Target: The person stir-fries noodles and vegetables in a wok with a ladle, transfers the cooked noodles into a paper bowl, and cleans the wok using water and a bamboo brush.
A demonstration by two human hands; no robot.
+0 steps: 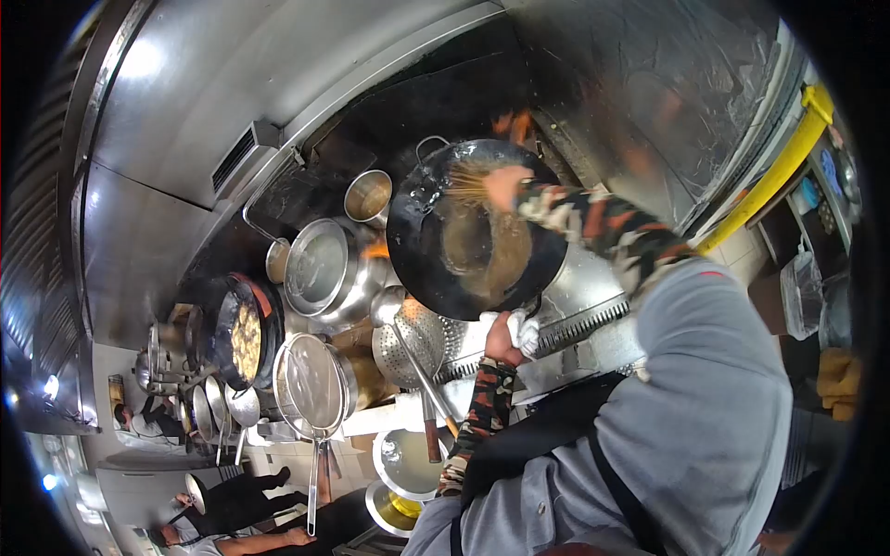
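Observation:
A large black wok [413, 246] sits over a burner, with brownish liquid [514, 255] in its bottom. My right hand [508, 187] is closed around a bamboo wok brush [469, 183], and its bristles are against the wok's inner wall. The hand and brush look smeared by motion. At the wok's near edge, my left hand [503, 341] grips the wok handle through a folded white cloth [527, 335]. Most of that handle is hidden under the cloth and fingers. Camouflage sleeves cover both forearms.
Flames [513, 125] rise behind the wok. Beside it stand a steel pot [320, 269], a perforated strainer [408, 343], a ladle [387, 304] and a mesh skimmer [311, 385]. Another wok [246, 338] holds food pieces. Other people [232, 514] are at lower left.

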